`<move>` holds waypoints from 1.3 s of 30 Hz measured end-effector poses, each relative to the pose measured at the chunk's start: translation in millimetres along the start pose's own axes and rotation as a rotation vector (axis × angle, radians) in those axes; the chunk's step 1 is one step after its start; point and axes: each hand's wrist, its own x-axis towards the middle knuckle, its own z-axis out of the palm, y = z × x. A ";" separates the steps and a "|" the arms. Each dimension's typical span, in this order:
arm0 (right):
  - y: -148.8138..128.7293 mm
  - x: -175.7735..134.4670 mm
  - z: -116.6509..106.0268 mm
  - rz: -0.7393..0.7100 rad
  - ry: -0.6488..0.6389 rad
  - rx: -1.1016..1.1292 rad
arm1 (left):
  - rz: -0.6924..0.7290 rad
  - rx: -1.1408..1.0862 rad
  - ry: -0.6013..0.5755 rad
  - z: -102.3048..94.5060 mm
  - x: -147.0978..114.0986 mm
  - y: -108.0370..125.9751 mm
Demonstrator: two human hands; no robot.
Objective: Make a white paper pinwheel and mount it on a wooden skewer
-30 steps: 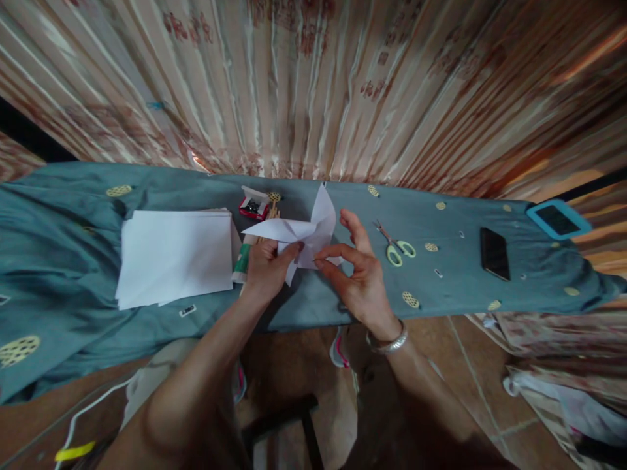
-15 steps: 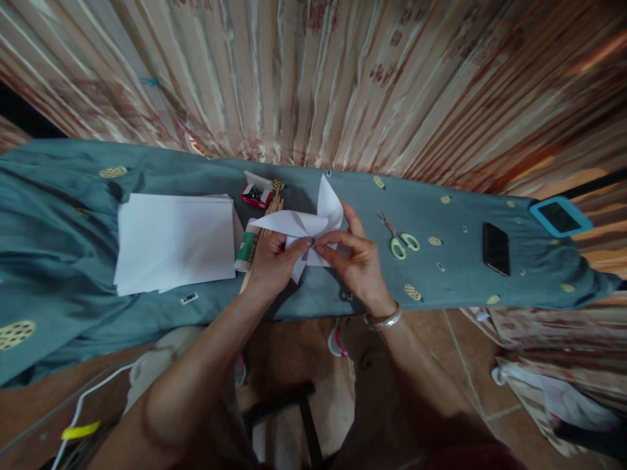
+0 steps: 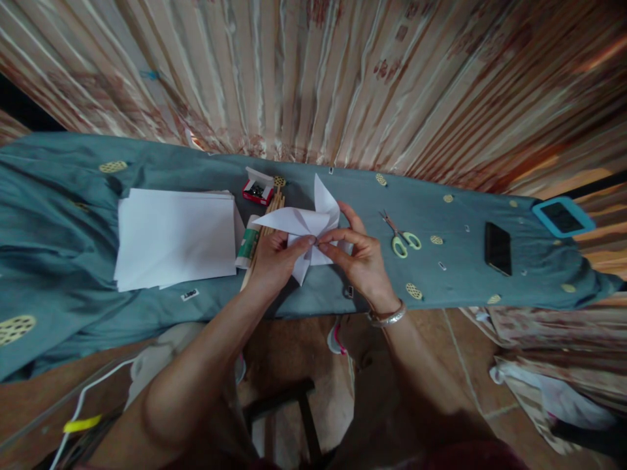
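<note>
A white paper pinwheel (image 3: 306,222) with curved blades is held over the cloth-covered table. My left hand (image 3: 274,261) grips it from the left, the thumb pressed near its centre. From the right, my right hand (image 3: 360,258) pinches at the same centre with thumb and forefinger, other fingers behind a blade. Whatever small thing may sit between the fingertips is hidden. Just left of the pinwheel lie several wooden sticks (image 3: 275,205), partly covered by my left hand, and a green and white glue stick (image 3: 248,243). An open red box (image 3: 258,190) of small dark pins stands behind them.
A stack of white paper (image 3: 176,241) lies on the left of the teal cloth (image 3: 455,281). To the right are scissors with pale green handles (image 3: 405,243), a dark phone (image 3: 498,248) and a blue-framed tablet (image 3: 563,217). A pleated curtain (image 3: 294,85) hangs behind the table.
Both hands stay at the pinwheel's centre with almost the same grip. The fingertips have shifted very slightly to the right, and the view has tilted a little.
</note>
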 end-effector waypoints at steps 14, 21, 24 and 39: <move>1.7 0.2 -1.0 0.018 -0.014 0.006 | -0.001 0.009 -0.027 -0.3 -1.0 0.7; 4.4 -0.5 0.4 0.038 -0.008 0.010 | 0.022 -0.011 -0.011 0.8 0.0 -0.2; 5.5 -0.7 1.3 0.047 -0.002 0.014 | 0.016 -0.063 -0.009 1.6 0.3 -0.8; 7.5 -2.3 4.9 0.072 -0.001 0.002 | 0.002 0.056 -0.002 -2.0 3.3 -3.2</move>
